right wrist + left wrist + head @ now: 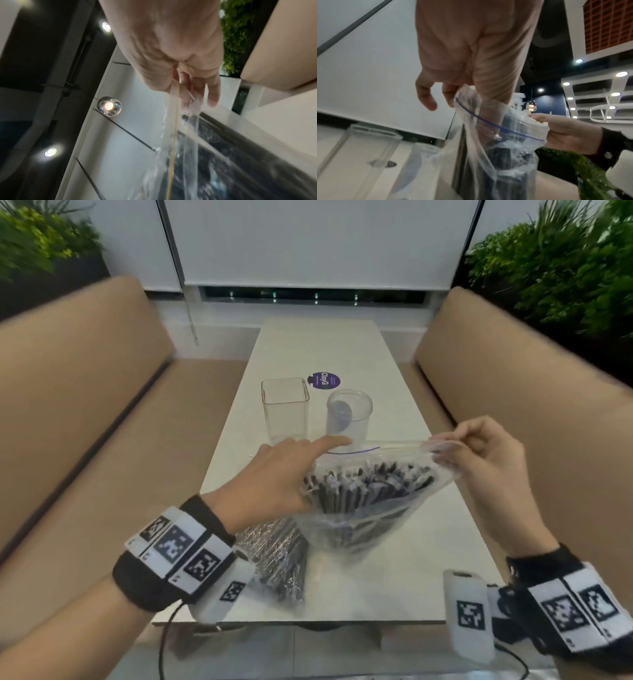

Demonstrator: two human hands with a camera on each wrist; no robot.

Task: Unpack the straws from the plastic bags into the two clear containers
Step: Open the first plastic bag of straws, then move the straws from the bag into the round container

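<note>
A clear zip bag (359, 508) full of black straws (363, 484) is held up over the near part of the white table (394, 583). My left hand (284, 474) holds the bag's left rim, thumb inside the mouth (488, 94), index finger straight. My right hand (479, 446) pinches the bag's top right corner (180, 121), stretching the mouth open. A second bag of straws (277, 559) lies on the table under my left wrist. Behind the bags stand an empty square clear container (284, 409) and an empty round clear container (349, 416).
A purple round sticker (325, 380) sits on the table beyond the containers. Beige benches run along the left (85, 405) and right (513, 378) sides. Green plants (565, 268) stand behind the benches. The table's front edge (308, 623) is close to me.
</note>
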